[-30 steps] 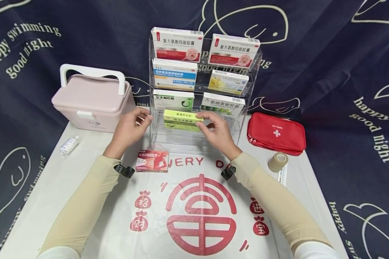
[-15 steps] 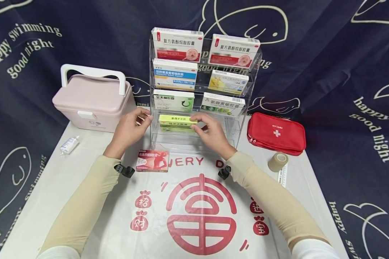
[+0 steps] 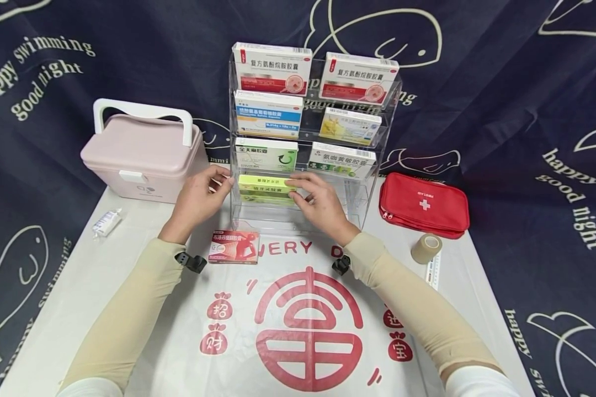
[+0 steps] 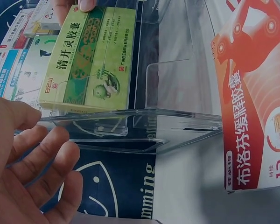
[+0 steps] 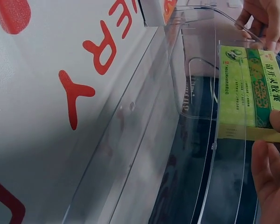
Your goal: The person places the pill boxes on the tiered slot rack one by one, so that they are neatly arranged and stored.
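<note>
A yellow-green medicine box (image 3: 265,190) sits tilted back in the lowest tier of a clear acrylic display rack (image 3: 298,218), at its left side. My right hand (image 3: 320,204) holds the box by its right end; in the right wrist view the thumb lies on the printed face. At the rack's left edge my left hand (image 3: 201,193) pinches the clear side panel between thumb and forefinger, its other fingers loosely curled in the left wrist view. A red-and-pink medicine box (image 3: 234,247) lies on the table before the rack.
Higher tiers hold several medicine boxes, such as a blue-and-white one (image 3: 268,116). A pink lidded case (image 3: 144,157) and a small white packet (image 3: 107,223) are on the left. On the right lie a red first-aid pouch (image 3: 424,205) and a tan bandage roll (image 3: 426,248).
My right hand has moved left and slightly down with the yellow-green medicine box, which now sits lower and nearer the rack's left side. My left hand has stayed put.
</note>
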Available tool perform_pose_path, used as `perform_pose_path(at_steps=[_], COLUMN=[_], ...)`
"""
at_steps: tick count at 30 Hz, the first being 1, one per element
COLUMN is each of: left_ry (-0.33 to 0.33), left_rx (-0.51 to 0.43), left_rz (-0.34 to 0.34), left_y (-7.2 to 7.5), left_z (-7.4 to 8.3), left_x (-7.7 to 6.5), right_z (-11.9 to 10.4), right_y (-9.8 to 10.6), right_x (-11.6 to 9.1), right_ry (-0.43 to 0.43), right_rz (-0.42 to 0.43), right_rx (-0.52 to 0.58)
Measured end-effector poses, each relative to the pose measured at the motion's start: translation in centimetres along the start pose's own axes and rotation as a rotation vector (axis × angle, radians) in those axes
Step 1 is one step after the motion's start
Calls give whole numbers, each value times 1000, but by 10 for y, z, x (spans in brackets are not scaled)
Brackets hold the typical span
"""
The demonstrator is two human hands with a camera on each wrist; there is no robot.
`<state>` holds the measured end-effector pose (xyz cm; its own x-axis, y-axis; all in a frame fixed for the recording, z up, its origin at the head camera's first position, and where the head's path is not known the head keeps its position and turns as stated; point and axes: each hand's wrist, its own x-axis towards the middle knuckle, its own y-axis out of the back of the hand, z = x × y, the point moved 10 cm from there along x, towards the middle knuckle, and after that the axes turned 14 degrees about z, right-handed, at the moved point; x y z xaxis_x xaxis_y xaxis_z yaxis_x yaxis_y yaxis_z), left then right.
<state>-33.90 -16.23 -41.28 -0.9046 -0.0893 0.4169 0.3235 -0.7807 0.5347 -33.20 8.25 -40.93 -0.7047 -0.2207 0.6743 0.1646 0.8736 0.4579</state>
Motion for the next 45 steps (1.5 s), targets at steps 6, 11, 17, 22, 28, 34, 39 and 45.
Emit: perform_pose_path(at_steps=[6, 11, 17, 22, 28, 34, 39, 45], left_ry=[-1, -9, -13, -20, -23, -27, -35, -33], left_rx=[-3, 6, 11, 1, -4, -7, -12, -12], left_rz=[-7, -3, 3, 22, 35, 38, 39, 38], left_y=[-1, 0, 0, 1, 3, 4, 4, 4], left_z=[0, 1, 2, 5, 7, 8, 9, 9], left_x=[1, 2, 4, 8, 11, 12, 12, 11], right_z=[-3, -4, -6, -6, -6, -8, -7, -10], right_y=[-1, -1, -1, -1, -3, -5, -5, -4], right_x=[0, 1, 0, -1, -1, -1, -2, -5], right_ry=[43, 48, 55, 50, 52, 53, 47, 52], right_rz=[-3, 2, 8, 3, -6, -17, -18, -6], right_rx=[-30, -26, -18, -18, -31, -47, -47, -46])
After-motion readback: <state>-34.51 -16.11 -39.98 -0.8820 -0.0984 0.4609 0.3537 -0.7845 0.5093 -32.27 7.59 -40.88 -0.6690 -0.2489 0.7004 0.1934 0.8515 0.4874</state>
